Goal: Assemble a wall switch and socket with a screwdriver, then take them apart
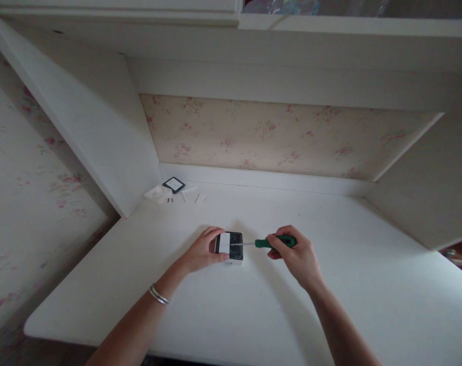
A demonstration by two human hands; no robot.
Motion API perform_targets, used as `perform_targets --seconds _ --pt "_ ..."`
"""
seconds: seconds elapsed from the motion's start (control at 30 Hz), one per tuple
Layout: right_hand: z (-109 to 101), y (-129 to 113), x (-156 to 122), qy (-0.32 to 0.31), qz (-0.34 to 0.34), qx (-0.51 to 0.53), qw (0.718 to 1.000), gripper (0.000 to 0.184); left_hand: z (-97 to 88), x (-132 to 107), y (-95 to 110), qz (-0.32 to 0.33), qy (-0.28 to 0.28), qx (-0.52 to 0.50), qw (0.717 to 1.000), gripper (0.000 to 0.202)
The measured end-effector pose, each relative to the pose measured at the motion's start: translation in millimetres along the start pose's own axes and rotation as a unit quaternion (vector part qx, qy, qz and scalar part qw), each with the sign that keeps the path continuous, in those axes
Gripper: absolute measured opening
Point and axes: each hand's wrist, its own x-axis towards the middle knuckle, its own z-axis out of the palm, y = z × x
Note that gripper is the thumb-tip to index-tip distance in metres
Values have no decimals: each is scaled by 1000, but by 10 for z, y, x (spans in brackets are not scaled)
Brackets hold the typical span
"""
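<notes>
A small boxy wall switch unit (232,248), white with a dark open frame, rests on the white desk (330,284). My left hand (203,251) grips its left side, fingers curled round it. My right hand (294,254) is closed on the green handle of a screwdriver (271,242). The thin metal shaft points left and its tip touches the dark part of the switch unit.
In the back left corner lie a black-framed square plate (174,184), a white cover piece (157,193), other white parts (190,194) and small screws. A white side panel rises at left, floral wallpaper behind, a shelf overhead.
</notes>
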Motion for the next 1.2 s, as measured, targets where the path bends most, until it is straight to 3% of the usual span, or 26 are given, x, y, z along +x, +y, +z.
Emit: perform_targets --seconds 0.17,0.47,0.7,0.83,0.93,1.07,1.2 --pt "-42 199 34 2 72 115 991 39 11 10 5 -2 -1 -9 1000 64" --pt "23 435 17 34 106 198 974 36 9 27 -45 25 -3 -5 1000 57" --pt "19 525 15 37 101 226 968 36 29 17 -58 32 18 -19 999 62" --pt "-9 549 -3 33 113 240 964 37 40 5 -56 32 39 -58 997 41" --pt "-37 582 4 48 117 269 955 35 17 53 -158 5 89 -67 994 26" --pt "-57 641 50 80 121 321 936 32 -78 246 -357 -10 142 81 986 18" --pt "-56 705 87 94 129 349 924 30 -175 545 -426 1 87 260 962 23"
